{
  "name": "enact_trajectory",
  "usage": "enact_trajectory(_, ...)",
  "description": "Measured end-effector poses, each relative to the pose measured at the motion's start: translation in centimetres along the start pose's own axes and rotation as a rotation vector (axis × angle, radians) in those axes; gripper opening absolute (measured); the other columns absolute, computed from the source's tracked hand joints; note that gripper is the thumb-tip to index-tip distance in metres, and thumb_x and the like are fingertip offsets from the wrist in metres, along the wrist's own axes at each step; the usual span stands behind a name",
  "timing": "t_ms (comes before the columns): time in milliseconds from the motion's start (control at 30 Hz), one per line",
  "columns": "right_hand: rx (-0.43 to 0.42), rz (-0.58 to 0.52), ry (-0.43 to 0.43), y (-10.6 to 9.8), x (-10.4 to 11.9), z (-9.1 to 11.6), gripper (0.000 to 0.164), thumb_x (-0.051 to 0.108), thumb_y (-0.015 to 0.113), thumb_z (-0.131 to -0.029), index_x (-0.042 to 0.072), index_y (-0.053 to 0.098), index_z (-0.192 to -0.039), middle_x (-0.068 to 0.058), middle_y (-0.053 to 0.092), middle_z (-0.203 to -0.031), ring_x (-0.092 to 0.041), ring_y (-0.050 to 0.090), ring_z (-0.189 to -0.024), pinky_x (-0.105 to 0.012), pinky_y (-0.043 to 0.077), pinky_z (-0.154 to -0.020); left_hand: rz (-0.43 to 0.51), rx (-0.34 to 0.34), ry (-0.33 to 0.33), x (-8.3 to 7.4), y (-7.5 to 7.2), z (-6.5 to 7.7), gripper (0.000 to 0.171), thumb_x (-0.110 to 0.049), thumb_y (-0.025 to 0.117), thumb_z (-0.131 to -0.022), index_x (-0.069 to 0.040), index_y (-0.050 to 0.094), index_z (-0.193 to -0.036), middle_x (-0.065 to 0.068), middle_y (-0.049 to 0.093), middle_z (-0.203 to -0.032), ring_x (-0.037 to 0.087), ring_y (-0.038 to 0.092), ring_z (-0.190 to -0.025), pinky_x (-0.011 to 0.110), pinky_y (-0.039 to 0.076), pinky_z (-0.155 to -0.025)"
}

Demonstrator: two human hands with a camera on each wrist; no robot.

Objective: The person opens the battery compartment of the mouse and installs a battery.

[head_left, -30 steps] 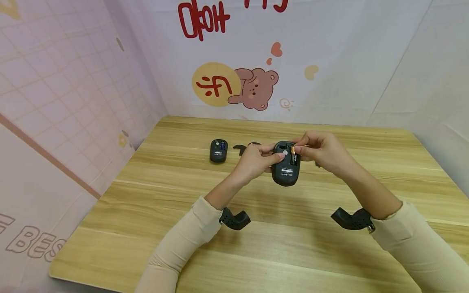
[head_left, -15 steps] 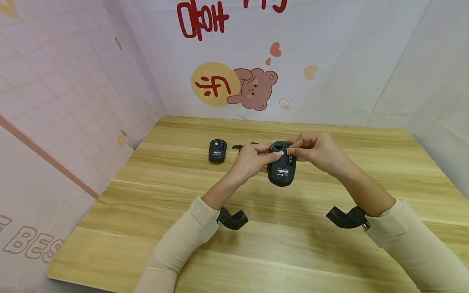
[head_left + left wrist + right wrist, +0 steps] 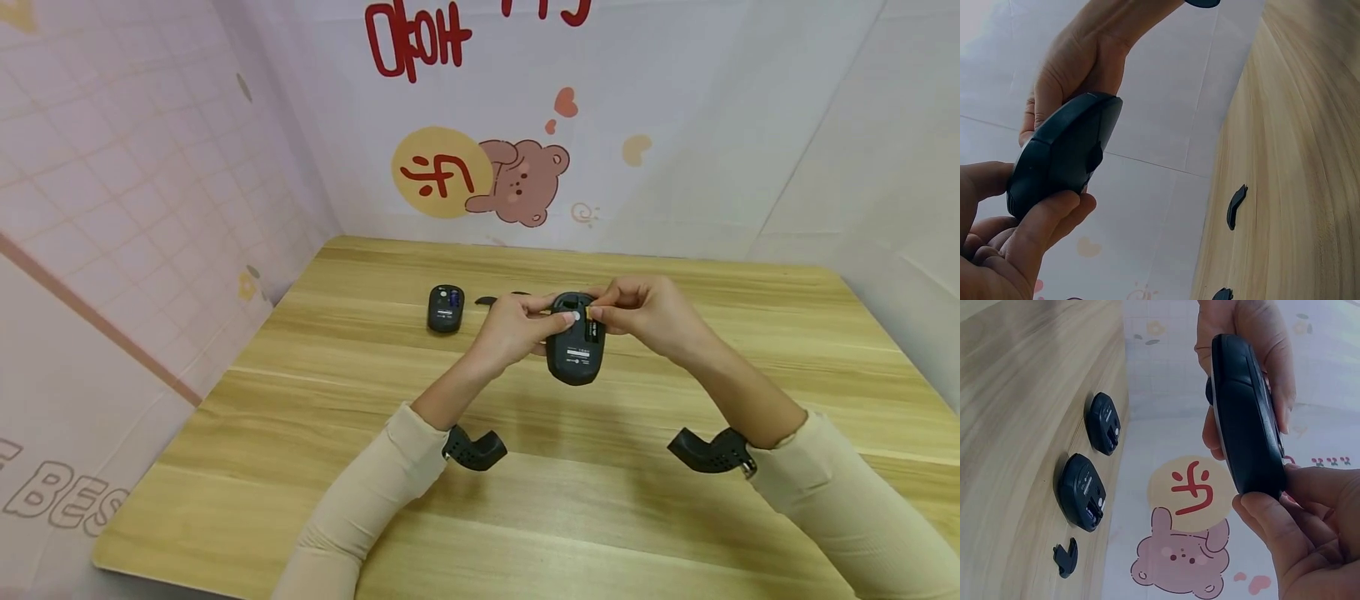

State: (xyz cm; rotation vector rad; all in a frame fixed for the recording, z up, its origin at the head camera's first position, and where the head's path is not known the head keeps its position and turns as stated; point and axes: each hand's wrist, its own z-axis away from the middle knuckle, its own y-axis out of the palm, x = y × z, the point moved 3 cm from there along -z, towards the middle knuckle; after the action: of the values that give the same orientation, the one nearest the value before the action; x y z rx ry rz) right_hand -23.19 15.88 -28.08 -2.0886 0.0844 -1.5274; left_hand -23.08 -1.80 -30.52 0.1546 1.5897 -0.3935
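A black computer mouse (image 3: 575, 362) is held up underside-on above the table. My left hand (image 3: 510, 333) grips its left side, the thumb on the underside and fingers behind. A battery (image 3: 592, 331) with a gold end lies in its uncovered slot. My right hand (image 3: 651, 315) pinches at the battery's gold end with thumb and finger, close against the mouse's right edge. In the right wrist view, the raised mouse (image 3: 1244, 419) stands on edge between both hands, and the battery is hidden. On the table lies another mouse (image 3: 446, 308), underside up, with a blue battery (image 3: 454, 297).
Two mice, one nearer mouse (image 3: 1080, 492) and one farther mouse (image 3: 1104, 424), rest on the wooden table (image 3: 360, 350) in the right wrist view. Beside them is a small black cover (image 3: 1066, 556). The left wrist view shows another black piece (image 3: 1237, 206). A printed cloth (image 3: 697, 167) hangs behind.
The raised mouse and both hands have shifted slightly left. The battery's gold end shows less, and the right thumb sits a little lower on the slot. The table's mouse has not moved.
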Motion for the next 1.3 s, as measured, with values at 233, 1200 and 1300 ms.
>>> enact_trajectory(233,-0.015,0.054,0.008,0.07,0.10,-0.03,0.009,-0.002,0.064,-0.085,-0.008,0.063,-0.079,-0.023,0.061,-0.110,-0.012,0.063,-0.092,-0.027,0.056,-0.069,0.006,-0.003,-0.002,0.12,0.06,-0.10,0.043,-0.014,0.065,-0.088,-0.004,0.054,-0.128,0.016,0.065,-0.106,0.021,0.068,-0.081,0.029,0.057,-0.063)
enact_trajectory(1200,-0.118,0.432,-0.132,0.65,0.28,-0.04,0.009,-0.004,0.069,-0.079,0.004,0.067,-0.075,-0.017,0.068,-0.097,-0.028,0.066,-0.086,-0.029,0.056,-0.063,0.005,0.004,-0.003,0.62,0.41,-0.48,0.042,-0.011,0.064,-0.088,-0.005,0.054,-0.128,0.016,0.066,-0.104,0.019,0.068,-0.078,0.030,0.057,-0.063)
enact_trajectory(1300,-0.132,0.457,-0.162,0.80,0.23,0.12,0.011,-0.005,0.069,-0.079,0.004,0.065,-0.073,-0.016,0.068,-0.092,-0.028,0.066,-0.083,-0.035,0.057,-0.063,-0.014,0.001,-0.014,0.40,0.53,-0.26,0.042,-0.011,0.064,-0.088,-0.005,0.053,-0.129,0.017,0.065,-0.104,0.021,0.068,-0.078,0.030,0.057,-0.062)
